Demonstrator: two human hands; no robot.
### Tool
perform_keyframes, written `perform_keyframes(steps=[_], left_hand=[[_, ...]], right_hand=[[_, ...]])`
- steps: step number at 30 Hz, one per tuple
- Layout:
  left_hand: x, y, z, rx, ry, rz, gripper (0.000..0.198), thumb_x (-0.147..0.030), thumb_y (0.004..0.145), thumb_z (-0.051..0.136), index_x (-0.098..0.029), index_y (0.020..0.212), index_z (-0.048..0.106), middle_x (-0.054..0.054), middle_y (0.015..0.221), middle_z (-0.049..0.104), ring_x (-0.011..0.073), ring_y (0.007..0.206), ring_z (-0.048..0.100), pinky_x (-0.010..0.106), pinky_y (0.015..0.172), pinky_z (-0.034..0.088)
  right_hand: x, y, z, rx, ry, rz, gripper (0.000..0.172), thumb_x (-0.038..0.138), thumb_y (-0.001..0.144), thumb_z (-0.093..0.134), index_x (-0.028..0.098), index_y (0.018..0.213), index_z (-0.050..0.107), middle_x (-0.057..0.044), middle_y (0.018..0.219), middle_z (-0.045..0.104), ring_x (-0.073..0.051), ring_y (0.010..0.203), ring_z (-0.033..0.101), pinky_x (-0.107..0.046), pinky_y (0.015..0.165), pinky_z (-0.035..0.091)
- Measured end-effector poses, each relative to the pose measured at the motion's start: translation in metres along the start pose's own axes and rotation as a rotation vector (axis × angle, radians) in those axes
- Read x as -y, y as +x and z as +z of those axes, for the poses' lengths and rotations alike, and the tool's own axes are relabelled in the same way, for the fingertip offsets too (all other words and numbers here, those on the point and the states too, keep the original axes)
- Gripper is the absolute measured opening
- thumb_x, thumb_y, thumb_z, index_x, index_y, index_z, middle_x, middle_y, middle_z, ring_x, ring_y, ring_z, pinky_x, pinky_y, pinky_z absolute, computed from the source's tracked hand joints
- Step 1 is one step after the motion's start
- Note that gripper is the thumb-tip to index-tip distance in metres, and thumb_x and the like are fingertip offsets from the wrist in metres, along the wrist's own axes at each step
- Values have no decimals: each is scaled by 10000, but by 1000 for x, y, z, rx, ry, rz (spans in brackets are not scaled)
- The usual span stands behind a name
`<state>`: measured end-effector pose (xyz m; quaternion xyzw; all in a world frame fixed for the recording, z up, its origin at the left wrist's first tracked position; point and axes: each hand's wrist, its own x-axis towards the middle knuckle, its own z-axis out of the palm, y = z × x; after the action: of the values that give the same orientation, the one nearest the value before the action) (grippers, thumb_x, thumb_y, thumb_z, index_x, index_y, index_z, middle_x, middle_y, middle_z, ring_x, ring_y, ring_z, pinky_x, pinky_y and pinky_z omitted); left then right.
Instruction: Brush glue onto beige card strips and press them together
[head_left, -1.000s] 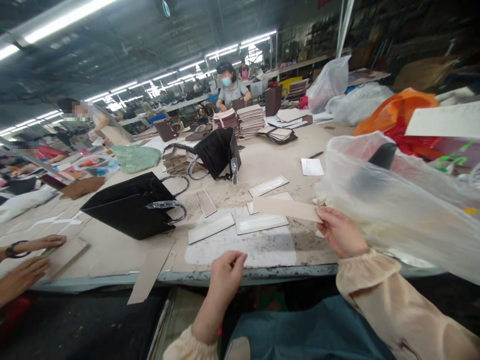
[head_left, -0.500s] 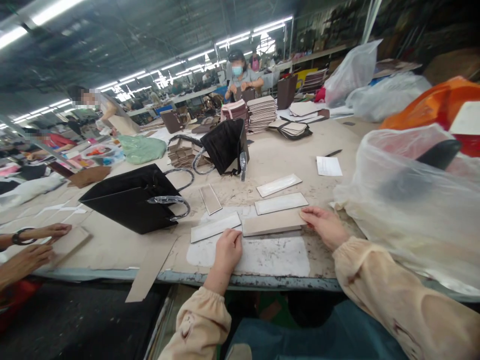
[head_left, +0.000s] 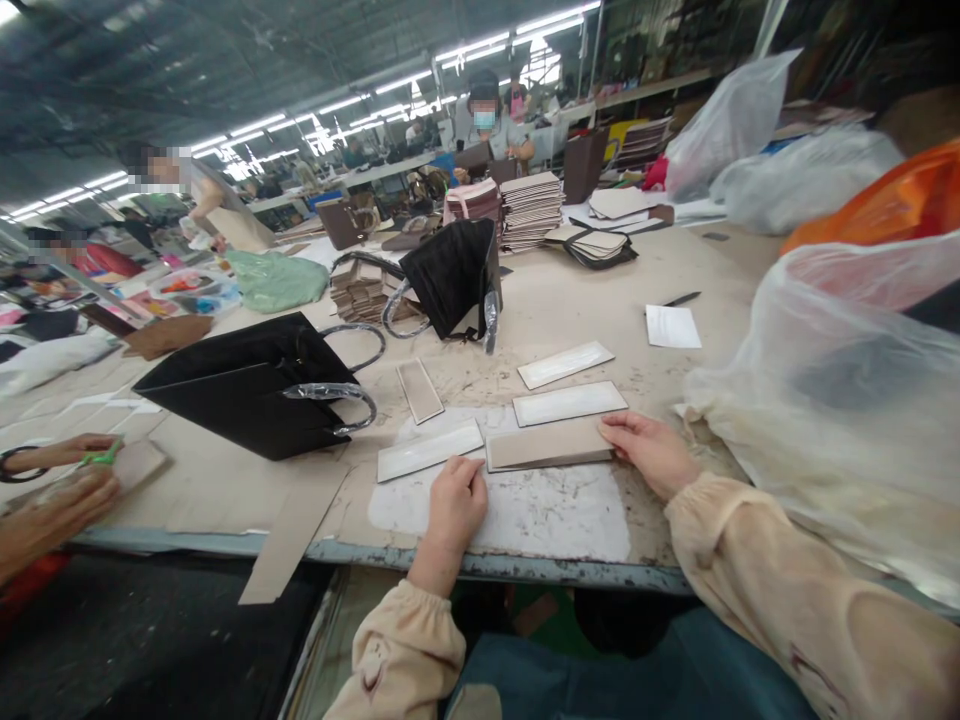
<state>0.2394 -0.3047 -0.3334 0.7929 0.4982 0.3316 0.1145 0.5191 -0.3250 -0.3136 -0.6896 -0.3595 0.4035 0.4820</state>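
My right hand [head_left: 649, 450] pinches the right end of a long beige strip [head_left: 551, 441] between thumb and fingers. The strip lies over a dark-edged panel, its right end slightly raised. At the strip's left end, my left hand [head_left: 457, 505] rests with fingers curled together; whatever may be between the fingertips is hidden. Just above that hand lies a dark-edged panel with a whitish face [head_left: 431, 450]. Two similar whitish panels, one nearer [head_left: 570, 403] and one farther [head_left: 566, 365], lie beyond the strip. A smaller beige panel [head_left: 420, 390] sits to their left.
Two black handbags, one large [head_left: 232, 390] and one farther back [head_left: 454, 280], stand on the table. A clear plastic bag [head_left: 840, 400] bulges at the right. A co-worker's hands [head_left: 67, 500] work at the left. A beige strip [head_left: 289, 545] overhangs the table edge [head_left: 525, 568].
The strip's raised right end has come down closer to the panel beneath it. My view has shifted slightly. A green item now shows in the co-worker's hands.
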Motion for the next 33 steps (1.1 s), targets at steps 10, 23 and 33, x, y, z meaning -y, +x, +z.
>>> perform_keyframes(steps=[10,23,33], left_hand=[[-4,0,-2,28,11,8,259,-97,777,460,-188,916,659,45,840,603,144,792,572,258,738,477],[-3,-2,-1,18,-3,-12,267,-81,762,458,-186,908,656,42,847,613,141,798,577,250,747,473],[-2,-1,-2,33,-1,-1,310,-58,736,455,-193,913,671,43,868,621,143,814,589,252,760,484]], right_hand=[[-3,3,0,-8,-70,-4,231,360,635,642,196,795,621,10,627,606,-106,485,473,-244,451,385],[-7,6,2,-11,-176,-30,235,348,668,611,183,836,618,6,654,621,-106,491,499,-246,470,402],[-10,7,1,-11,-137,-39,202,335,650,632,209,807,624,2,673,636,-119,512,522,-253,482,422]])
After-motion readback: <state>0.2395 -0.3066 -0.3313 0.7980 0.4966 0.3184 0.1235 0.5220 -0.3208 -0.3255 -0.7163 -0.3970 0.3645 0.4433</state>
